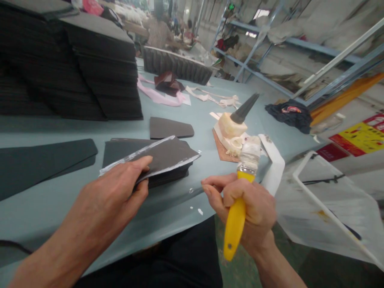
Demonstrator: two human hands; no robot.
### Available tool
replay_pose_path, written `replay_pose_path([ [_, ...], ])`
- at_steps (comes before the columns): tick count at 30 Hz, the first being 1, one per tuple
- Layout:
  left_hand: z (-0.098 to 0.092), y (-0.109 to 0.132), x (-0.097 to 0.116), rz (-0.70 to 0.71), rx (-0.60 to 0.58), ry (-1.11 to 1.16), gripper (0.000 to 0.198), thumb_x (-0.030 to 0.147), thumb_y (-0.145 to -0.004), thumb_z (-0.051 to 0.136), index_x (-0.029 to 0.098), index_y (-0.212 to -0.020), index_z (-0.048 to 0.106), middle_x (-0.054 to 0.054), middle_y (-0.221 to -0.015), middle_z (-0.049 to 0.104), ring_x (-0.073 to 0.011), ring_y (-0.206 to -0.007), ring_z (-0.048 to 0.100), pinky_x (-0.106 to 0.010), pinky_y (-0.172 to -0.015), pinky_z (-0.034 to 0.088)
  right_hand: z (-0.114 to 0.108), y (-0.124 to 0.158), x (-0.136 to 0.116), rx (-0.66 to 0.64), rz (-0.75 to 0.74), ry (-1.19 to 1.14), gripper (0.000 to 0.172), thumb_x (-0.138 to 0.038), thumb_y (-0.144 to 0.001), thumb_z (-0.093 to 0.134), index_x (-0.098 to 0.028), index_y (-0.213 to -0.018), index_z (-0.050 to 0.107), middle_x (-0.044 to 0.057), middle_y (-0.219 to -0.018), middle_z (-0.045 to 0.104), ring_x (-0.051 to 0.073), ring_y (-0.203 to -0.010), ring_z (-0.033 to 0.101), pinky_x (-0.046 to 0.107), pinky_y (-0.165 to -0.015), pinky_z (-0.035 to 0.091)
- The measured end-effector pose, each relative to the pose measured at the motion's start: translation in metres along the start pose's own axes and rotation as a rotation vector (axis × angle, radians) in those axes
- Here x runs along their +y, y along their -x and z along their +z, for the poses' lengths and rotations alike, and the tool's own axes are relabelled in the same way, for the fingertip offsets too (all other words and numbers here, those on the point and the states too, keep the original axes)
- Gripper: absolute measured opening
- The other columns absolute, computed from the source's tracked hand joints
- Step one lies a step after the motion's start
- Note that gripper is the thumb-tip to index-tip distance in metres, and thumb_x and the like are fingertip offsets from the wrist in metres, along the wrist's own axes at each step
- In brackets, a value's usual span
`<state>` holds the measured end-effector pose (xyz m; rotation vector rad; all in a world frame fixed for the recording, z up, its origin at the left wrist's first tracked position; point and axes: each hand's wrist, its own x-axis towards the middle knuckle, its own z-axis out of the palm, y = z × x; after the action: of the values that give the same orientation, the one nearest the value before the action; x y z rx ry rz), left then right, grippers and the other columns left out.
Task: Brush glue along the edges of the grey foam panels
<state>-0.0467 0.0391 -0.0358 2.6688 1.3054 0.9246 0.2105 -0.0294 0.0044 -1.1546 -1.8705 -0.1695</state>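
Observation:
Between thumb and fingers, my left hand (115,196) grips a dark grey flat panel (162,154) whose long edges carry white paste. The panel is tilted over a stack of similar dark pieces (177,173) on the table. My right hand (249,204) is wrapped round the yellow handle of a paintbrush (235,224), with its white-coated bristles pointing away from me. Just beyond the bristles stands a cream-coloured, paste-crusted container (231,130) on a brown board (220,148), with a dark cone (245,109) rising from it. A white bent strip (274,166) lies beside the brush.
Tall stacks of dark panels (102,72) fill the back left of the blue-green table (120,129). More loose panels (45,160) lie at left. Pink cloth strips (162,98) and a dark cloth bundle (289,114) lie farther back. A translucent bin (333,212) stands right, below the table edge.

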Motion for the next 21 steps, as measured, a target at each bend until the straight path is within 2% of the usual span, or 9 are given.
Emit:
replay_pose_path([
  [2, 0.002, 0.0, -0.001, 0.001, 0.013, -0.001, 0.042, 0.033, -0.108, 0.043, 0.017, -0.14, 0.063, -0.014, -0.127, 0.081, -0.0346, -0.112, 0.081, -0.052, -0.097, 0.068, 0.004, -0.008, 0.001, -0.028, -0.129, 0.1, 0.036, -0.02, -0.095, 0.082, -0.027, -0.082, 0.049, -0.001, -0.095, 0.088, 0.017, -0.08, 0.086, 0.029, -0.079, 0.066],
  [4, 0.004, 0.0, -0.001, 0.002, 0.029, -0.004, 0.041, 0.032, -0.107, 0.044, 0.017, -0.14, 0.063, -0.014, -0.128, 0.081, -0.0345, -0.113, 0.081, -0.052, -0.097, 0.068, 0.011, -0.016, 0.005, -0.071, -0.219, 0.157, 0.03, -0.028, -0.098, 0.081, -0.027, -0.088, 0.053, 0.003, -0.112, 0.089, 0.02, -0.096, 0.086, 0.035, -0.092, 0.064],
  [7, 0.004, -0.001, 0.001, 0.036, 0.061, -0.033, 0.04, 0.03, -0.107, 0.043, 0.015, -0.138, 0.064, -0.014, -0.124, 0.082, -0.0346, -0.108, 0.083, -0.051, -0.091, 0.07, 0.029, -0.025, 0.015, -0.157, -0.263, 0.234, 0.021, -0.029, -0.102, 0.075, -0.027, -0.098, 0.055, 0.006, -0.124, 0.086, 0.024, -0.105, 0.085, 0.038, -0.094, 0.059],
  [10, 0.003, -0.004, 0.004, 0.07, 0.085, -0.048, 0.039, 0.026, -0.106, 0.042, 0.012, -0.135, 0.064, -0.015, -0.119, 0.083, -0.0344, -0.102, 0.084, -0.05, -0.084, 0.072, 0.046, -0.032, 0.023, -0.207, -0.303, 0.316, 0.016, -0.02, -0.103, 0.069, -0.026, -0.103, 0.054, 0.006, -0.121, 0.086, 0.024, -0.102, 0.083, 0.039, -0.095, 0.054],
  [14, 0.002, -0.006, 0.005, 0.066, 0.09, -0.015, 0.039, 0.023, -0.103, 0.043, 0.012, -0.135, 0.064, -0.015, -0.117, 0.084, -0.0348, -0.099, 0.084, -0.049, -0.077, 0.072, 0.063, -0.041, 0.022, -0.206, -0.404, 0.352, 0.018, -0.008, -0.104, 0.056, -0.025, -0.1, 0.054, 0.0, -0.103, 0.085, 0.021, -0.088, 0.077, 0.038, -0.092, 0.051],
  [21, 0.004, -0.005, 0.005, 0.011, 0.068, 0.084, 0.041, 0.021, -0.102, 0.048, 0.015, -0.14, 0.062, -0.014, -0.126, 0.081, -0.0344, -0.109, 0.082, -0.051, -0.089, 0.071, 0.077, -0.047, 0.027, -0.198, -0.494, 0.387, 0.025, -0.003, -0.104, 0.047, -0.026, -0.096, 0.054, 0.0, -0.091, 0.081, 0.021, -0.079, 0.066, 0.036, -0.087, 0.05],
])
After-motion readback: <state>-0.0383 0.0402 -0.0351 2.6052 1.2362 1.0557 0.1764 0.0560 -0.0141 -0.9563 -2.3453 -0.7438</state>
